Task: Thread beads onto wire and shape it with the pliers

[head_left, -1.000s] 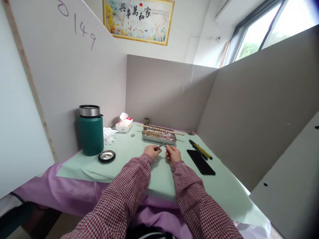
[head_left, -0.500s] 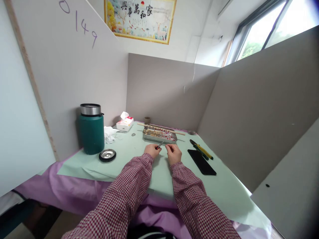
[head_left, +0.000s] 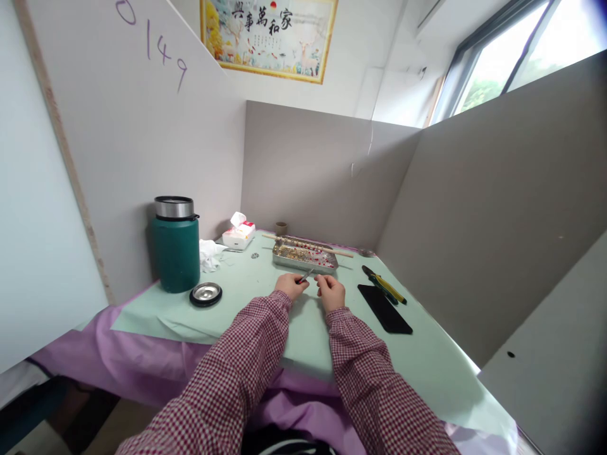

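My left hand (head_left: 290, 285) is closed round a thin metal tool (head_left: 306, 275) that points up and right toward a metal tray (head_left: 304, 265). The tray holds several small gold and red pieces. My right hand (head_left: 331, 292) is pinched shut a little to the right of the tool's tip; what it holds is too small to make out. Both hands rest low over the pale green mat (head_left: 265, 316), just in front of the tray. Both arms wear red checked sleeves.
A green flask (head_left: 176, 244) and its lid (head_left: 205, 294) stand at the left. A tissue pack (head_left: 238, 235), a small cup (head_left: 281, 228) and a wooden stick (head_left: 308, 246) lie at the back. Pliers (head_left: 384, 284) and a black phone (head_left: 384, 308) lie right. Grey partitions wall three sides.
The hands stay almost where they were, close together before the tray. The view has shifted slightly.
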The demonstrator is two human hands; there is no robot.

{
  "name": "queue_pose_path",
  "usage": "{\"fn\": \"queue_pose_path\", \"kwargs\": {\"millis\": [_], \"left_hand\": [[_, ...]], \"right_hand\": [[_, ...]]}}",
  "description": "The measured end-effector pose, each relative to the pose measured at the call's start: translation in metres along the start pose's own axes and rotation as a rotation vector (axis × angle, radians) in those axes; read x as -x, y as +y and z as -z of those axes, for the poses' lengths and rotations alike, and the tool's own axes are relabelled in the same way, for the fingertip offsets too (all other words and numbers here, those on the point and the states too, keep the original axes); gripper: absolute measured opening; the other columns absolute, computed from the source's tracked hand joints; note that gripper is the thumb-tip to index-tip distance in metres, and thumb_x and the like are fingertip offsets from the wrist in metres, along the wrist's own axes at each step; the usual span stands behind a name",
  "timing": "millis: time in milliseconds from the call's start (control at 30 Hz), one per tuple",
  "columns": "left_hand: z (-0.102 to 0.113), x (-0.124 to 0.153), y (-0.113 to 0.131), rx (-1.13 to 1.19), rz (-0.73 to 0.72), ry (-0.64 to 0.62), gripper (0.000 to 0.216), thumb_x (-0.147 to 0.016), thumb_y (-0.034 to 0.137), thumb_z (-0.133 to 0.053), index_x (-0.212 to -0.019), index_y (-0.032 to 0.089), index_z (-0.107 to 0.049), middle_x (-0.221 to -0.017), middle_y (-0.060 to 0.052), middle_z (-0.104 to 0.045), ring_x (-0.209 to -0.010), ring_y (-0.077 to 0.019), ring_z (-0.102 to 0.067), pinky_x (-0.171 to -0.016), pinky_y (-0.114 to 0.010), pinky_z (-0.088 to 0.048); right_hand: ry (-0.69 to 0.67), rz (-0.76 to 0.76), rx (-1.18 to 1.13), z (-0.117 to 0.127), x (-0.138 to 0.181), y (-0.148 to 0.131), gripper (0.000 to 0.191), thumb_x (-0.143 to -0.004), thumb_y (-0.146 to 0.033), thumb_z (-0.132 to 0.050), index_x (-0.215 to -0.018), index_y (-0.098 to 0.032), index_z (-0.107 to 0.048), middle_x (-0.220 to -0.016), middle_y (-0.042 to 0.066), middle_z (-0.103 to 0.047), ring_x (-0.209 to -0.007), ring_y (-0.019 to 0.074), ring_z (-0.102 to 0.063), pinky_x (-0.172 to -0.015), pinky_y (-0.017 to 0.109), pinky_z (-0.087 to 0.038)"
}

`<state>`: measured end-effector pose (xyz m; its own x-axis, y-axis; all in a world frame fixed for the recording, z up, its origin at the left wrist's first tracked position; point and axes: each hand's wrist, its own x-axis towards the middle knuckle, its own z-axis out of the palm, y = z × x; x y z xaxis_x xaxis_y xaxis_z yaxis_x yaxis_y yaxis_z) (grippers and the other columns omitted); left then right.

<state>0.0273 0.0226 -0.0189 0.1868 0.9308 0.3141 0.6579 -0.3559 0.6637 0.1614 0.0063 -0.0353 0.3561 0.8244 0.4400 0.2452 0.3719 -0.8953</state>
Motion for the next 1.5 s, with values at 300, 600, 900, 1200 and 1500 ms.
{"fn": "queue_pose_path", "kwargs": {"millis": [300, 600, 900, 1200, 1500], "left_hand": [[-0.0021, 0.0, -0.0004, 0.041, -0.014, -0.004, 0.029, -0.07, 0.036, -0.05, -0.077, 0.016, -0.069, -0.059, -0.001, -0.06, -0.059, -0.0119, -0.049, -0.055, -0.021, -0.033], [-0.0022, 0.0001, 0.0019, -0.052, -0.017, 0.034, 0.027, -0.073, 0.032, -0.05, -0.083, 0.019, -0.07, -0.069, -0.003, -0.065, -0.065, -0.0134, -0.053, -0.059, -0.022, -0.033], [-0.0041, -0.0029, -0.0038, -0.046, 0.013, 0.062, 0.027, -0.071, 0.035, -0.052, -0.078, 0.018, -0.07, -0.066, -0.003, -0.064, -0.063, -0.0127, -0.051, -0.056, -0.022, -0.032], [-0.0024, -0.0027, -0.0058, 0.217, 0.052, -0.051, 0.032, -0.069, 0.041, -0.053, -0.079, 0.015, -0.069, -0.051, 0.001, -0.053, -0.052, -0.0104, -0.046, -0.052, -0.021, -0.032], [-0.0042, -0.0048, -0.0059, 0.054, 0.015, 0.096, 0.026, -0.07, 0.036, -0.051, -0.069, 0.015, -0.068, -0.056, 0.0, -0.055, -0.056, -0.0101, -0.044, -0.054, -0.021, -0.03]], "right_hand": [[-0.019, -0.06, -0.099, 0.001, -0.002, 0.0008, 0.032, -0.066, -0.044, -0.057, -0.068, -0.013, -0.064, -0.05, -0.002, -0.051, -0.038, 0.007, -0.042, -0.04, 0.02, -0.033], [0.006, -0.036, 0.001, 0.0004, -0.0022, 0.0015, 0.035, -0.066, -0.046, -0.056, -0.067, -0.013, -0.065, -0.049, -0.001, -0.052, -0.039, 0.0082, -0.042, -0.042, 0.021, -0.035], [0.002, -0.029, 0.009, 0.0011, -0.001, -0.0013, 0.033, -0.065, -0.044, -0.056, -0.068, -0.012, -0.065, -0.049, -0.001, -0.052, -0.039, 0.0081, -0.043, -0.041, 0.02, -0.035], [0.007, -0.173, -0.201, 0.002, -0.0041, 0.0011, 0.034, -0.062, -0.045, -0.06, -0.067, -0.012, -0.064, -0.048, -0.003, -0.049, -0.036, 0.006, -0.04, -0.034, 0.019, -0.028], [0.035, -0.126, -0.143, 0.0023, -0.0047, 0.0038, 0.031, -0.063, -0.042, -0.06, -0.067, -0.012, -0.064, -0.049, -0.003, -0.05, -0.037, 0.0057, -0.04, -0.036, 0.019, -0.03]]}}
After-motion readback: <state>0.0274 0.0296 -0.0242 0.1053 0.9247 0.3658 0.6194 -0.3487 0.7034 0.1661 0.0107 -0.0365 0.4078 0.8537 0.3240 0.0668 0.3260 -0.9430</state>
